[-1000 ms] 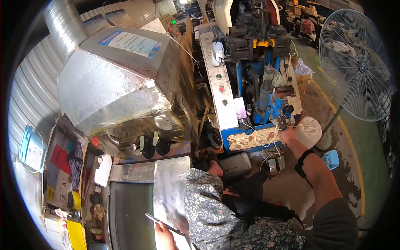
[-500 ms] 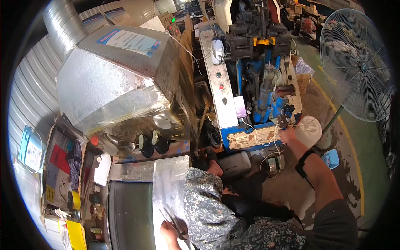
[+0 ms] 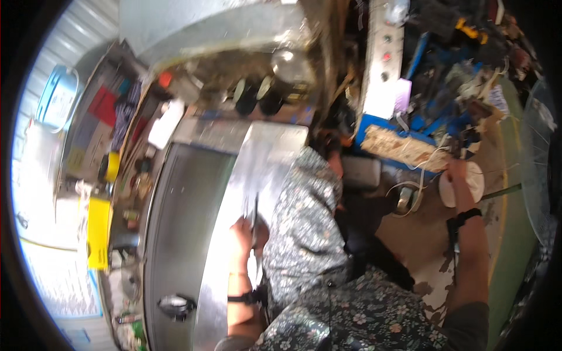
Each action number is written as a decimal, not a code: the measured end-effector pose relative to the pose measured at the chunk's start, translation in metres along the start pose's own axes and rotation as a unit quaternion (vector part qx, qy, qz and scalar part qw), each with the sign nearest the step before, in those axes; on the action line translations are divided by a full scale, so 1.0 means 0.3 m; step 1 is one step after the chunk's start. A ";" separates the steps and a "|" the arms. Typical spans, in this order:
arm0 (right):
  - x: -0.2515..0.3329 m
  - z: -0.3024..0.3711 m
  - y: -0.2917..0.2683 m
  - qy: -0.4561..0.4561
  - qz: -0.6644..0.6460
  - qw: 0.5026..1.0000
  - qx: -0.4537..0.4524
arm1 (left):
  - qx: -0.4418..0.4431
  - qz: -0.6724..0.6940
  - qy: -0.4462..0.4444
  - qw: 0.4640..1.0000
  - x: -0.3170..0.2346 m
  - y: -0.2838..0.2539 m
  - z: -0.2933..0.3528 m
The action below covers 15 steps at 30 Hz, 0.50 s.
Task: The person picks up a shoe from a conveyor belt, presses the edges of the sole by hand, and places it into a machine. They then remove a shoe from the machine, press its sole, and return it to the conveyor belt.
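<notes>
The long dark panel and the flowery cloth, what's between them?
A shiny metal strip lies between the dark panel and the flowery cloth in the head view, with the left hand over it, holding a slim dark thing.

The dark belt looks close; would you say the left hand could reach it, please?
Probably yes: the left hand is near the dark belt, with only bare metal visible between them, though it holds a slim tool.

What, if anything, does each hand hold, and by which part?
Left hand: a slim dark tool, far end free, grip blurred. Right hand: cannot tell, blurred.
</notes>
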State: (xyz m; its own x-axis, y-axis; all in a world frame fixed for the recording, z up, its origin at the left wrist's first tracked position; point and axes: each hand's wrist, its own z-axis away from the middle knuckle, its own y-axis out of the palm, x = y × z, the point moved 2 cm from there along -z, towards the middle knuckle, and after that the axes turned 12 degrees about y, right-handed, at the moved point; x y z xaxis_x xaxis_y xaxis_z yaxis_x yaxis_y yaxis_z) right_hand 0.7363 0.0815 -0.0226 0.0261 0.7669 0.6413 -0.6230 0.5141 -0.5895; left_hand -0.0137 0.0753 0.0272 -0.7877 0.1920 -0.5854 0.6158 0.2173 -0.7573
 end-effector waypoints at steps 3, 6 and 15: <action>-0.055 -0.030 -0.122 -0.033 0.030 0.998 -0.051 | 0.056 -0.069 -0.015 0.996 -0.131 -0.001 -0.010; 0.012 0.016 -0.157 -0.040 -0.007 0.999 0.008 | 0.068 -0.079 -0.033 0.994 -0.139 -0.007 -0.024; 0.033 0.154 -0.088 0.001 -0.126 0.992 -0.024 | 0.117 -0.134 -0.033 0.983 -0.124 -0.025 -0.013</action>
State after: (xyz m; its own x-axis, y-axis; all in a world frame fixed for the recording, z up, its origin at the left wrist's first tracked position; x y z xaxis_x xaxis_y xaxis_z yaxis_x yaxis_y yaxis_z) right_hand 0.7169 0.0576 0.0220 0.1780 0.6123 0.7703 -0.5592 0.7071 -0.4328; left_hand 0.0111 0.0701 0.0558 -0.9253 0.0934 -0.3676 0.3712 0.0235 -0.9283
